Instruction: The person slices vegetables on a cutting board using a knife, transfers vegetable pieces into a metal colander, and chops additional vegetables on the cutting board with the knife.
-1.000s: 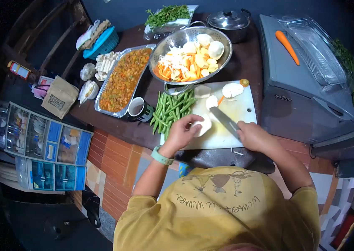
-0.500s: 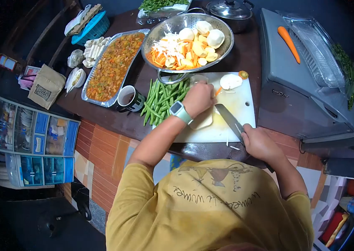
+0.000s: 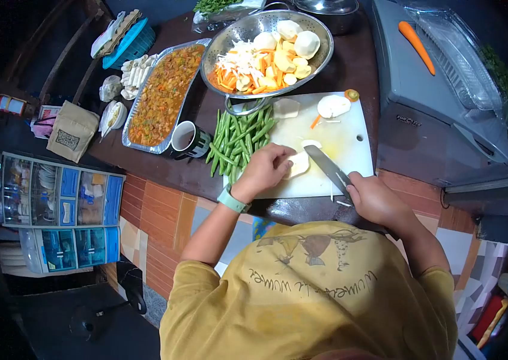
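Observation:
On the white cutting board (image 3: 345, 141), my left hand (image 3: 264, 171) has its fingers on a pale, flat-cut vegetable piece (image 3: 298, 165). My right hand (image 3: 373, 195) is closed around the handle of a knife (image 3: 326, 166), whose blade slants up and left over the board. A small white slice (image 3: 311, 144) lies by the blade's tip. Farther back on the board are a white chunk (image 3: 334, 106), a small orange strip (image 3: 315, 122), a carrot end (image 3: 352, 95) and another pale piece (image 3: 286, 108). Green beans (image 3: 239, 139) lie along the board's left side.
Behind the board stands a colander (image 3: 319, 67) of cut vegetables. Leftward are a cup (image 3: 189, 140) and a foil tray (image 3: 123, 137) of cooked food. A carrot (image 3: 416, 47) and clear plastic tray (image 3: 452, 60) rest on the grey appliance (image 3: 410, 144) at right.
My left hand has moved back from the middle of the board to the pale piece near the front. The small white slice has shifted beside the knife tip. My right hand still holds the knife.

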Demonstrator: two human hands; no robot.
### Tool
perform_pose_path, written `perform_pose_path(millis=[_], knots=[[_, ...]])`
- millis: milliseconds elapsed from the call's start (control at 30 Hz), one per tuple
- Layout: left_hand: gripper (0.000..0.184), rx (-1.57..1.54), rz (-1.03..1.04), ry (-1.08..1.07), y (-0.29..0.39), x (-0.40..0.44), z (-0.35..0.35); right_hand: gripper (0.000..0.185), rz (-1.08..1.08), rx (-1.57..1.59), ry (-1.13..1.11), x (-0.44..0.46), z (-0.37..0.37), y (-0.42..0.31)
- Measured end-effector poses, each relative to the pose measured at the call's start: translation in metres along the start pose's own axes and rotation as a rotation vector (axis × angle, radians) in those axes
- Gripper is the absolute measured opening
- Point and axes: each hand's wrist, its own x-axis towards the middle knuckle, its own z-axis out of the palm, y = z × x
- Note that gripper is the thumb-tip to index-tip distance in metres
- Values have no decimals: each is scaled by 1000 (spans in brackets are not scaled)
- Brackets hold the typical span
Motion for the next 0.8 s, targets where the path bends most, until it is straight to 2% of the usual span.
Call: perform_pose_path(millis=[67,100,200,233,300,467,633,800], knots=[[28,190,322,118,-4,-4,6,19,7,-4,3,4,2,-2],[32,103,167,67,7,-10,7,20,12,-11,3,5,2,-3],[32,50,109,67,21,-19,16,19,34,-47,-32,7,3,-9],[32,46,110,66,20,-19,22,19,37,-49,-33,9,3,-12],[31,157,295,227,15,-20,33,15,24,-75,-54,11,3,-19],[26,110,217,276,25,-19,36,16,21,-111,-59,17,3,-22],[17,178,200,231,29,-17,30,22,56,-74,-80,16,7,-18],[19,143,187,249,29,-19,31,18,71,-129,-113,16,4,-25]])
